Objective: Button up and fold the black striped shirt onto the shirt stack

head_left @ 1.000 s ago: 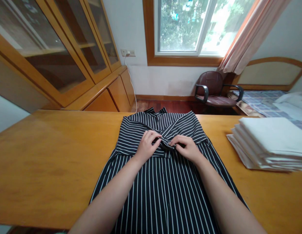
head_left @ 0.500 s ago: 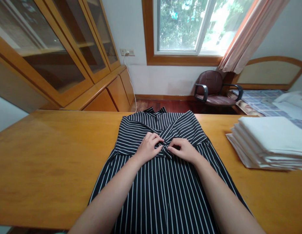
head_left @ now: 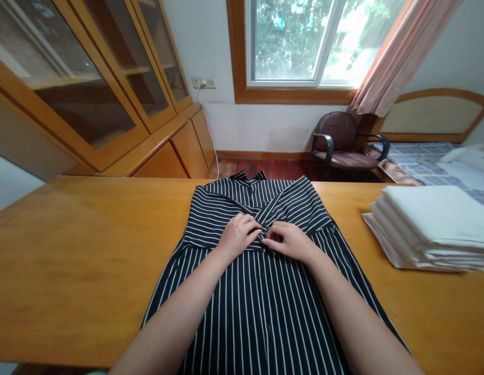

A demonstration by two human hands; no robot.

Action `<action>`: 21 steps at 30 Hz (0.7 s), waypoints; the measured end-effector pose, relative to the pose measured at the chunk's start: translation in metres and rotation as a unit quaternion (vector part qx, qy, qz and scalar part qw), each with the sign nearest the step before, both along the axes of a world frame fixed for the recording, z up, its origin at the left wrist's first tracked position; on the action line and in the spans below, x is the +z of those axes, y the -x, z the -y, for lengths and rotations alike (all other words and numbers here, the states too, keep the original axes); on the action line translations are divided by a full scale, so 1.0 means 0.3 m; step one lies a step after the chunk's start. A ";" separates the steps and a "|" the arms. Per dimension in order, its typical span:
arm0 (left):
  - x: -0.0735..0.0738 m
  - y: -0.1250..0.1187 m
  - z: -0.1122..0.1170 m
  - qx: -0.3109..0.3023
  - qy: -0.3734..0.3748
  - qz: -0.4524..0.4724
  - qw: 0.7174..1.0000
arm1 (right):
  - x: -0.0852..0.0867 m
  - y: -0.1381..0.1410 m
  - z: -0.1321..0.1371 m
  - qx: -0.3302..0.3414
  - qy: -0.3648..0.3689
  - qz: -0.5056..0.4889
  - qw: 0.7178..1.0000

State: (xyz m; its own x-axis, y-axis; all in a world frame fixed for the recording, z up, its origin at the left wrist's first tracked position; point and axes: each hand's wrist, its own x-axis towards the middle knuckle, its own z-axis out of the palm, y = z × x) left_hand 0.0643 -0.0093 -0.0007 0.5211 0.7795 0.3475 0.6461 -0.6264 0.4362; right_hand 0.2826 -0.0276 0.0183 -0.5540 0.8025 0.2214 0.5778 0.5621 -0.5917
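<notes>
A black dress with thin white stripes [head_left: 242,312] lies spread on the wooden table [head_left: 77,260], its collar toward the far edge. Bands of its cloth cross and bunch at the middle. My left hand [head_left: 239,235] rests there with fingers curled and closed on the bunched cloth. Close beside it, almost touching, my right hand [head_left: 288,240] pinches the same spot between thumb and fingers. The fingertips partly hide the bunched part, so its details cannot be made out.
On the right of the table stands a stack of folded white cloths [head_left: 437,224]. Beyond the far edge are an office chair [head_left: 339,138] and a bed [head_left: 425,161]. A glass-doored wooden cabinet [head_left: 124,151] stands at the left.
My right hand has shifted slightly left, its thumb and fingers closer to my left hand at the bunched cloth. My left hand has barely moved, and the dress lies as before.
</notes>
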 end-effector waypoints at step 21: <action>0.003 0.001 0.001 0.004 0.010 0.010 1.000 | -0.059 -0.014 -0.030 -0.115 -0.054 0.087 0.988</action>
